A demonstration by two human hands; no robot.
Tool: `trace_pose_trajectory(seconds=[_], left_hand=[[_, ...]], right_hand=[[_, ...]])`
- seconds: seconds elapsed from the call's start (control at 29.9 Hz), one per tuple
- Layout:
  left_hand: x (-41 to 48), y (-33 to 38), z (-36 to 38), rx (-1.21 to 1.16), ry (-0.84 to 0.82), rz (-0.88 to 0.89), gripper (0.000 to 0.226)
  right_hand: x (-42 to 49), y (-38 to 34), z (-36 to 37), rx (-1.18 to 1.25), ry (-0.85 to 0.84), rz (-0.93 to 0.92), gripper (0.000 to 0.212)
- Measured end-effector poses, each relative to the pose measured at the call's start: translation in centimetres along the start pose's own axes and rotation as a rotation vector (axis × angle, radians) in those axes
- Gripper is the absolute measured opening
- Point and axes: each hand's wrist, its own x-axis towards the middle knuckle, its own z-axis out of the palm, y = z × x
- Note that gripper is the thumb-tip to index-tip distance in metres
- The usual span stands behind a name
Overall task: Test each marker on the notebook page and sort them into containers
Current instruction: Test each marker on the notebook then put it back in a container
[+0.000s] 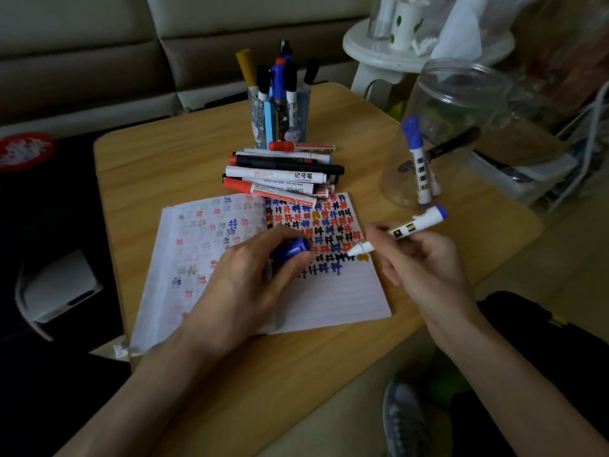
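Right hand (425, 258): a marker (405, 230) is gripped by curled fingers at mid-barrel. It is held low and slanted, blue end up and to the right, bare nib aimed left at the right page of the notebook (329, 298). The nib is placed at the right end of the lowest rows of hash marks, judged to be where the next test mark goes. Whether the nib touches paper cannot be told.

Left hand (250, 278): a blue cap (290, 250) is gripped in curled fingers, and the hand is rested on the notebook near the fold. It is judged that the cap is kept ready for recapping and the pages are pinned flat by the hand's weight.

Notebook: laid open at the middle of the table (164, 153), toward the near edge. The upper right page is filled with red, blue, black and a few yellow marks; fainter marks are seen on the left page.

Pile (283, 174): capped markers, red, black and white-barrelled, are stacked crosswise against the notebook's far edge, within reach. They are judged to be awaiting test.

Cup (280, 120): set behind the pile toward the far edge. Markers are stood upright in it, with black, blue and one yellow cap showing.

Jar (445, 133): clear, set near the right edge, just beyond the right hand. A blue-capped marker and a black one are leaned inside; a second white barrel may be hidden behind the first.
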Motion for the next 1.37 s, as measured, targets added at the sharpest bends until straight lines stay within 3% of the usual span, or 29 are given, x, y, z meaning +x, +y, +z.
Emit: trace_pose_trajectory(seconds=[0.3, 0.7, 1.07, 1.37], left_hand=[[-1.1, -0.2, -0.6, 0.026, 0.041, 0.011, 0.026], [-1.4, -0.7, -0.6, 0.071, 0.006, 0.026, 0.039], [-1.3, -1.8, -0.4, 0.079, 0.022, 0.051, 0.035], [-1.2, -1.7, -0.6, -0.02, 0.05, 0.046, 0.039]], right_hand=[[-0.1, 0.7, -0.6, -0.109, 0.071, -0.067, 0.016], [-0.1, 0.9, 0.2, -0.095, 0.024, -0.102, 0.016], [-0.2, 0.4, 0.3, 0.067, 0.037, -0.031, 0.012], [-0.2, 0.9, 0.4, -0.006, 0.058, -0.081, 0.007]])
